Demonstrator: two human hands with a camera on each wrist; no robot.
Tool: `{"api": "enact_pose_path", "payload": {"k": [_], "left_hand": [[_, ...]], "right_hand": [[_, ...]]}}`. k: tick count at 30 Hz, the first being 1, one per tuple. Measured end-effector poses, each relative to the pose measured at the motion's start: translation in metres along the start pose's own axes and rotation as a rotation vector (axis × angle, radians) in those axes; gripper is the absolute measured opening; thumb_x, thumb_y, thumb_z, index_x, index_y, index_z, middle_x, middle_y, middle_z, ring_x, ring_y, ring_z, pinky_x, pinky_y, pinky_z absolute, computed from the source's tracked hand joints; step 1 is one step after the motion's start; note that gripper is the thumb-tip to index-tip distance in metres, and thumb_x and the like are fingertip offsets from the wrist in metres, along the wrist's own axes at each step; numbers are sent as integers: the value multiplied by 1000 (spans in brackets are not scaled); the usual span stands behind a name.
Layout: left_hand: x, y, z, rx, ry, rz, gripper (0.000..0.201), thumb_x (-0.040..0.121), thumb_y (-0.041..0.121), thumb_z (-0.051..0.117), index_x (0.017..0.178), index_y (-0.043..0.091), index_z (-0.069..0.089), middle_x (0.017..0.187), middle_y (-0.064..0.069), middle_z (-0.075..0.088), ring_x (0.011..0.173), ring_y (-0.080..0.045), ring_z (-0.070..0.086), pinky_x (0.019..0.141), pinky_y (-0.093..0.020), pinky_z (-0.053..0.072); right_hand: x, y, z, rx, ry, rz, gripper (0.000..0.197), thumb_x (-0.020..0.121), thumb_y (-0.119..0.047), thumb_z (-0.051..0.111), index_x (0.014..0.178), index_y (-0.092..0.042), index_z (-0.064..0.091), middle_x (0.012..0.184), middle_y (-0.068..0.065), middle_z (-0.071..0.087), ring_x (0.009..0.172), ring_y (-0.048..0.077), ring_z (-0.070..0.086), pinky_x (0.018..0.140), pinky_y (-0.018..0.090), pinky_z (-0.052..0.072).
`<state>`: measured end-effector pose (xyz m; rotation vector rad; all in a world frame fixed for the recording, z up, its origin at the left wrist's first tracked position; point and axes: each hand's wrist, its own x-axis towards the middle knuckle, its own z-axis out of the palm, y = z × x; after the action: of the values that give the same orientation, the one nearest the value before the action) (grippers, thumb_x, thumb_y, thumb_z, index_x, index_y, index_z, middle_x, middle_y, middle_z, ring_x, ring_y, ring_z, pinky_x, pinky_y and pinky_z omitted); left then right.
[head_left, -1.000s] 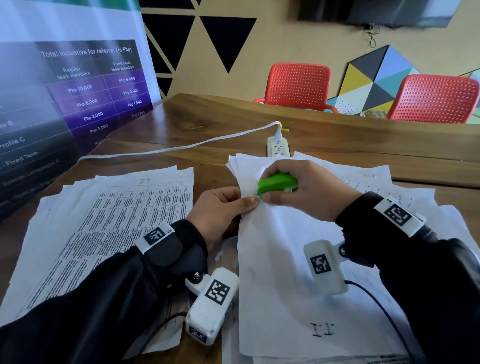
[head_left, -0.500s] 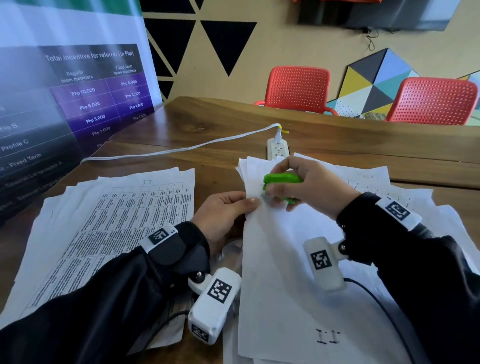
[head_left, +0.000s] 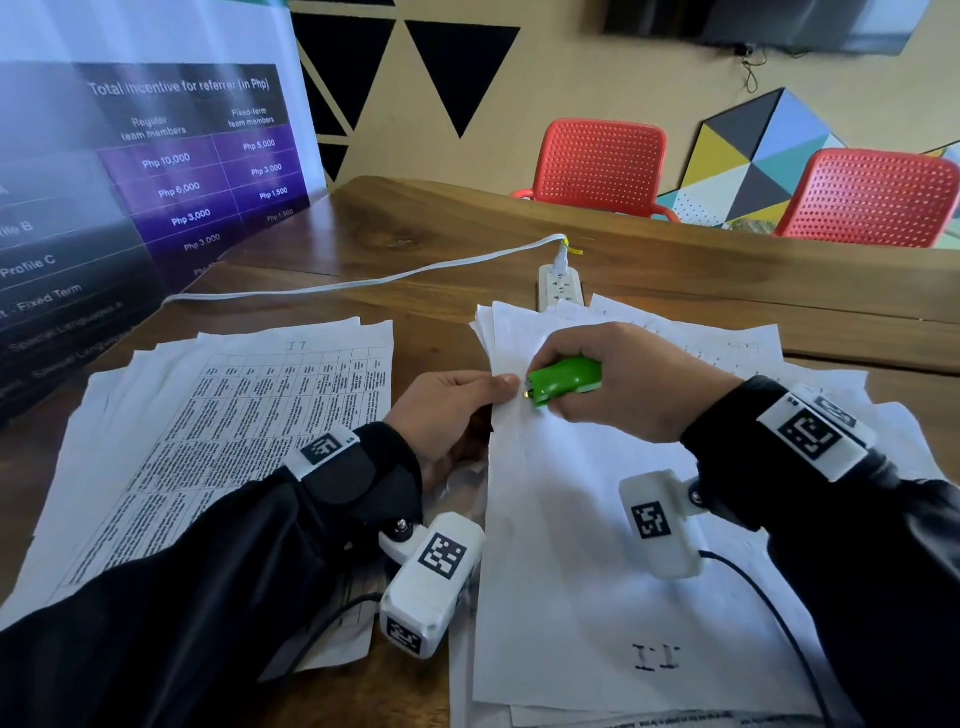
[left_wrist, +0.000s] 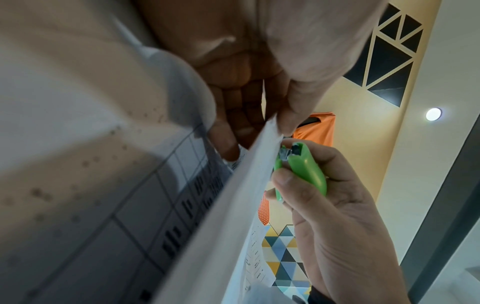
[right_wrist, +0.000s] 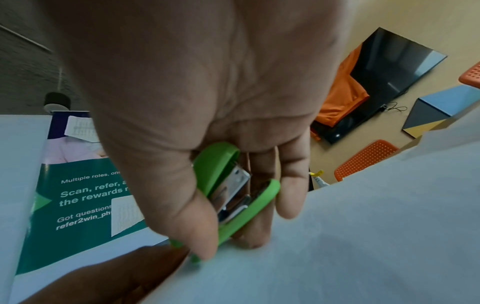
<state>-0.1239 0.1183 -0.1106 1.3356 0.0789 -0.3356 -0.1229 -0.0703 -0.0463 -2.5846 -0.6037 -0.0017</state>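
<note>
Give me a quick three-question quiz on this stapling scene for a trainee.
1. True or false: the right hand grips the green stapler.
2. What does the left hand pinch between thumb and fingers? A) a pen B) the edge of the paper C) a cup
3. Fill in the blank: the two chairs behind the table are ___ in colour.
Key: 1 true; 2 B; 3 red.
</note>
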Motion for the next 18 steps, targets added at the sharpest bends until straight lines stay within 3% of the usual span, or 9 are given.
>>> {"api": "enact_pose_path", "payload": {"k": [4, 8, 15, 18], "left_hand": [[0, -2, -1, -4, -2, 18, 23, 92, 17, 69, 98, -4, 75, 83, -21, 71, 59, -28, 63, 58, -31, 54], [0, -2, 0, 1, -6, 40, 22, 92, 17, 69, 95, -4, 76, 82, -20, 72, 61, -27, 65, 61, -32, 56], [-1, -1, -1, -28, -7, 32, 28, 90, 17, 70, 100, -9, 73, 92, -26, 69, 77, -32, 62, 68, -35, 55], [-1, 0, -1, -51, -28, 9, 27, 92, 17, 68, 103, -7, 73, 92, -24, 70, 71, -30, 64, 65, -33, 57]], "right_hand": [[0, -3, 2, -52, -13, 15, 22, 79, -19, 71, 96, -31, 66, 89, -13, 65, 82, 0, 56, 61, 9, 39], [1, -7, 6, -104, -30, -5, 21, 80, -18, 67, 98, -28, 61, 91, -14, 61, 83, 0, 53, 63, 15, 37], [1, -4, 7, -29, -3, -73, 26, 79, -9, 68, 97, -27, 63, 90, -17, 61, 86, -7, 52, 68, 6, 37], [1, -3, 6, -37, 14, -97, 27, 79, -8, 68, 97, -28, 63, 94, -16, 61, 91, -4, 52, 71, 5, 37]]}}
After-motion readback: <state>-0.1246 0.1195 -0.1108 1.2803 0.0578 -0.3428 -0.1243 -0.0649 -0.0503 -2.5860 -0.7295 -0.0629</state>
